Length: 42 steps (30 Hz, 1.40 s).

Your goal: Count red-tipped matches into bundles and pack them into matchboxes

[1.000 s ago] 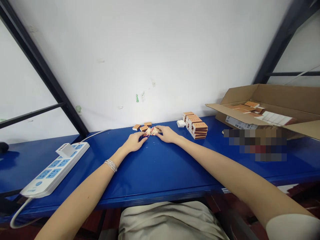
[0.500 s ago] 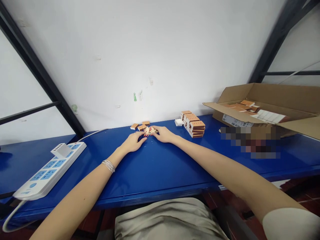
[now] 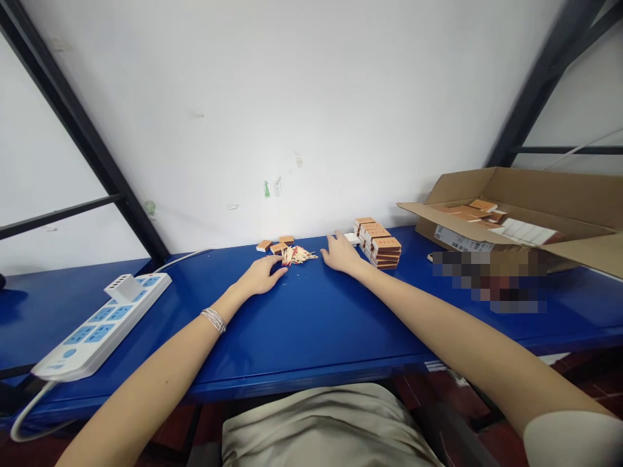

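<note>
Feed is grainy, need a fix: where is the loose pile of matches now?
In the head view, the matches lie on the blue table near the wall, centre, just past the left hand, with the right hand apart on their right.

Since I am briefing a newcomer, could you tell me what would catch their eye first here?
Both bare arms stretch across the blue table to a small pile of matches by the wall: the left hand at its left edge, the right hand open to its right. A stack of matchboxes stands beside the right hand, an open carton further right, a power strip at far left.
</note>
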Each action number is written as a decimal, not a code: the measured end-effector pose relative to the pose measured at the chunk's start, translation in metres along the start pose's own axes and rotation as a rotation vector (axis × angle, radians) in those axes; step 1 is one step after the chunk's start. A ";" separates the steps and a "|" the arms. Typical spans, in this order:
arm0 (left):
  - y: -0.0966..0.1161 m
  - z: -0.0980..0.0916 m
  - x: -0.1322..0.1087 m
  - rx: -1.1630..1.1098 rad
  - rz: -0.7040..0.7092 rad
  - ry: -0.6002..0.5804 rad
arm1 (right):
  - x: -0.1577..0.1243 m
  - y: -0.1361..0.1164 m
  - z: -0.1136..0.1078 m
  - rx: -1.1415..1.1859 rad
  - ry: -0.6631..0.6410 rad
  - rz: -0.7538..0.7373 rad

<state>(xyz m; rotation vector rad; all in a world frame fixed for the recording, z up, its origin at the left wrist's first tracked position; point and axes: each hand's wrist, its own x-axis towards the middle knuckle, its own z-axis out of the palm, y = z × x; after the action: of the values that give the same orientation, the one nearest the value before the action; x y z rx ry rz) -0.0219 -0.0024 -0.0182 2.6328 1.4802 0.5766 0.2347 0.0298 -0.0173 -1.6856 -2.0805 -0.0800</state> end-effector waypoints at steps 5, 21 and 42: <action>0.000 0.000 -0.001 0.002 0.000 -0.013 | -0.002 0.005 -0.009 -0.117 0.094 0.128; 0.002 -0.001 -0.002 -0.010 -0.018 -0.018 | 0.006 0.019 -0.006 -0.107 -0.017 0.134; 0.001 -0.003 -0.001 0.009 -0.053 0.001 | 0.012 0.028 -0.007 0.158 0.132 0.155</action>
<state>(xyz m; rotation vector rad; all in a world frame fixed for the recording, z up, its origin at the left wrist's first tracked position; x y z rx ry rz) -0.0226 -0.0042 -0.0160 2.5908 1.5515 0.5680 0.2618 0.0457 -0.0134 -1.6913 -1.8057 0.0216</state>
